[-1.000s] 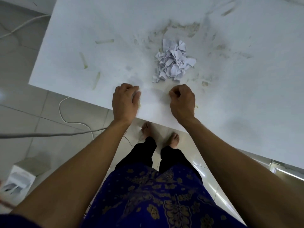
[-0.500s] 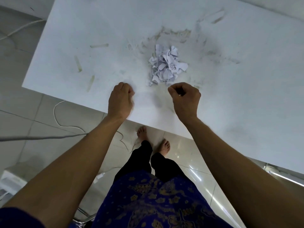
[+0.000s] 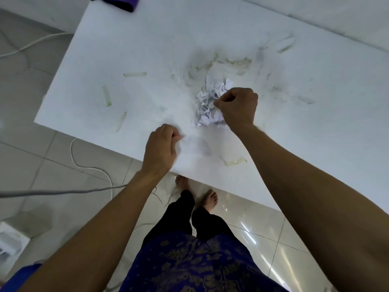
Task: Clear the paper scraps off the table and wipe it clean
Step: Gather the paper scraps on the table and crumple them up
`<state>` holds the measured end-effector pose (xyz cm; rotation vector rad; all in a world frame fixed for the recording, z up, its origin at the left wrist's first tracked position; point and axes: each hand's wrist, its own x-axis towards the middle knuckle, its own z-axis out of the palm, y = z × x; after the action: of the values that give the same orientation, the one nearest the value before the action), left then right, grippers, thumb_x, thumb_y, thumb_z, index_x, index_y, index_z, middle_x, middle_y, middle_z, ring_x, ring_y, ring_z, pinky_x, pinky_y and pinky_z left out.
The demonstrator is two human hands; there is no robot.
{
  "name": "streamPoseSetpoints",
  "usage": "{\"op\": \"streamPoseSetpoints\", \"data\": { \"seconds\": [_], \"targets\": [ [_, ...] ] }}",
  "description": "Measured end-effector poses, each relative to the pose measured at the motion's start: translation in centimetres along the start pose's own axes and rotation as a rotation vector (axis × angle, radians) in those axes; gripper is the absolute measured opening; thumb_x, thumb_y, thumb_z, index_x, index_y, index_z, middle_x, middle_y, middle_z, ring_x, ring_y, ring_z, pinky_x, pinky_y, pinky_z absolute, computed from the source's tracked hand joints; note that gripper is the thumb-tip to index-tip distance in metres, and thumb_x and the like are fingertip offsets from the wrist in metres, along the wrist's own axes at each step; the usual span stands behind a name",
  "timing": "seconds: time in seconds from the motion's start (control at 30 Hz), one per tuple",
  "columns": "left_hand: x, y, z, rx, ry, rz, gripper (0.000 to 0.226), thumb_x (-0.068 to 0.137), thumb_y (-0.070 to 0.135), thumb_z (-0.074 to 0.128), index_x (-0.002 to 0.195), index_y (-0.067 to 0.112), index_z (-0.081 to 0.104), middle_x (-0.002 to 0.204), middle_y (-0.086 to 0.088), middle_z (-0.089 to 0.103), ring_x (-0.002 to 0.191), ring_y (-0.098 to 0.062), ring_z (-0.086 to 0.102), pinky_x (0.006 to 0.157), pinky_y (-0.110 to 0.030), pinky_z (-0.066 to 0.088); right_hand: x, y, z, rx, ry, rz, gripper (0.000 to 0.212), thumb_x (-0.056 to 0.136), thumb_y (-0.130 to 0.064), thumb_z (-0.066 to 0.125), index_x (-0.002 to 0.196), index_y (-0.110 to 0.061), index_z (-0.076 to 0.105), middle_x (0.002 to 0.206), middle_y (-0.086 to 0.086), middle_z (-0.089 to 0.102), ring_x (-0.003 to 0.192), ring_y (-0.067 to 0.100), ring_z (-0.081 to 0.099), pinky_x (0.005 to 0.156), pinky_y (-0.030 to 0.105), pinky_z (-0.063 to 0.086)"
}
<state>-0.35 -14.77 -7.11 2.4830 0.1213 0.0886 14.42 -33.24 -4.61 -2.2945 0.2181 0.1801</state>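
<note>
A heap of crumpled white paper scraps (image 3: 207,106) lies near the middle of the white table (image 3: 315,133). My right hand (image 3: 236,108) sits over the heap's right side, fingers curled and thumb pressed into the paper, hiding part of it. Closer to the table's front edge, my left hand (image 3: 161,150) rests with curled fingers drawn together against the thumb; nothing shows in it. Yellowish smears and grey dust mark the tabletop around the heap.
A purple cloth (image 3: 117,2) lies at the table's far edge. White and grey cables (image 3: 88,165) trail over the tiled floor on the left. A white box (image 3: 10,243) stands on the floor at lower left. My bare feet are under the front edge.
My right hand moved forward from the front edge onto the paper heap. The left hand stayed near the front edge with fingers curled. The view shifted, bringing the purple cloth into sight.
</note>
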Motion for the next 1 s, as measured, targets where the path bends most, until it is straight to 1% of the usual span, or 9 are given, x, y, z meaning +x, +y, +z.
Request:
{"op": "streamPoseSetpoints", "data": {
  "seconds": [0.17, 0.33, 0.4, 0.47, 0.57, 0.67, 0.77, 0.87, 1.0],
  "targets": [
    [6.4, 4.8, -0.8, -0.214, 0.066, 0.023, 0.006, 0.095, 0.012, 0.063, 0.091, 0.011, 0.067, 0.085, 0.006, 0.07, 0.073, -0.005, 0.059, 0.07, -0.017, 0.047, -0.4, 0.0, -0.5, 0.003, 0.018, -0.038, 0.008, 0.079, -0.022, 0.074, 0.073, -0.017, 0.076, 0.068, -0.006, 0.07, 0.065, 0.009, 0.063, 0.068, 0.023, 0.052],
    [11.4, 6.7, 0.9, -0.192, -0.059, -0.017, 0.02, 0.094, 0.007, 0.053, 0.099, 0.012, 0.072, 0.083, 0.001, 0.076, 0.077, -0.018, 0.07, 0.076, -0.026, 0.054, -0.5, 0.5, -1.3, -0.026, 0.022, -0.038, 0.008, 0.071, -0.01, 0.07, 0.068, -0.016, 0.074, 0.061, -0.003, 0.07, 0.06, 0.016, 0.067, 0.064, 0.033, 0.056],
    [12.5, 6.9, 1.4, -0.153, -0.092, -0.02, 0.009, 0.092, 0.014, 0.063, 0.093, 0.012, 0.071, 0.08, 0.001, 0.075, 0.075, -0.017, 0.069, 0.073, -0.02, 0.052, -0.3, 0.6, -1.6, -0.044, 0.003, -0.014, 0.011, 0.068, -0.016, 0.077, 0.065, -0.018, 0.067, 0.057, -0.007, 0.065, 0.056, 0.012, 0.064, 0.06, 0.025, 0.053],
    [13.1, 6.8, 1.6, -0.072, -0.09, 0.007, 0.015, 0.086, 0.028, 0.073, 0.081, 0.016, 0.069, 0.074, 0.003, 0.073, 0.068, -0.015, 0.066, 0.069, -0.024, 0.051, -0.3, 0.7, -2.1, -0.093, 0.012, -0.036, 0.021, 0.068, -0.024, 0.082, 0.065, -0.018, 0.062, 0.056, -0.008, 0.06, 0.054, 0.009, 0.056, 0.054, 0.019, 0.042],
    [13.3, 6.5, 2.0, 0.013, -0.109, 0.012, 0.02, 0.085, 0.035, 0.074, 0.076, 0.017, 0.069, 0.072, 0.005, 0.069, 0.066, -0.015, 0.061, 0.067, -0.027, 0.048, -0.6, 0.9, -2.6, -0.088, 0.022, -0.054, 0.009, 0.072, -0.023, 0.076, 0.076, -0.022, 0.068, 0.061, -0.006, 0.06, 0.057, 0.009, 0.055, 0.057, 0.019, 0.041],
    [13.1, 6.2, 2.1, 0.043, -0.145, 0.024, 0.013, 0.094, 0.018, 0.064, 0.097, 0.013, 0.075, 0.095, -0.004, 0.076, 0.088, -0.025, 0.069, 0.078, -0.03, 0.049, -1.5, 1.5, -2.9, -0.045, 0.055, -0.054, 0.016, 0.074, -0.014, 0.062, 0.083, -0.024, 0.072, 0.069, -0.008, 0.064, 0.062, 0.008, 0.057, 0.064, 0.024, 0.048],
    [12.0, 5.7, 2.1, 0.057, -0.147, 0.019, 0.025, 0.092, 0.007, 0.061, 0.114, 0.012, 0.071, 0.115, -0.005, 0.071, 0.106, -0.026, 0.066, 0.083, -0.024, 0.041, -2.2, 2.3, -3.4, -0.036, 0.063, -0.078, 0.006, 0.076, -0.017, 0.069, 0.076, -0.023, 0.07, 0.074, -0.011, 0.067, 0.063, 0.008, 0.061, 0.067, 0.028, 0.053],
    [10.3, 6.0, 2.2, 0.064, -0.071, 0.059, 0.021, 0.094, 0.014, 0.06, 0.113, 0.014, 0.068, 0.11, -0.004, 0.068, 0.097, -0.025, 0.065, 0.08, -0.024, 0.039, -2.8, 3.0, -3.6, -0.023, 0.069, -0.042, 0.013, 0.073, -0.023, 0.078, 0.075, -0.022, 0.066, 0.067, -0.013, 0.063, 0.061, 0.007, 0.059, 0.061, 0.02, 0.046],
    [5.1, 7.0, 2.6, 0.064, -0.061, 0.177, 0.015, 0.093, 0.019, 0.061, 0.106, 0.014, 0.067, 0.099, -0.002, 0.067, 0.085, -0.022, 0.063, 0.072, -0.03, 0.046, -5.0, 4.1, -4.3, -0.019, 0.054, -0.032, 0.007, 0.079, -0.02, 0.072, 0.086, -0.021, 0.071, 0.074, -0.01, 0.068, 0.065, 0.007, 0.062, 0.067, 0.02, 0.048]
  ]
}}
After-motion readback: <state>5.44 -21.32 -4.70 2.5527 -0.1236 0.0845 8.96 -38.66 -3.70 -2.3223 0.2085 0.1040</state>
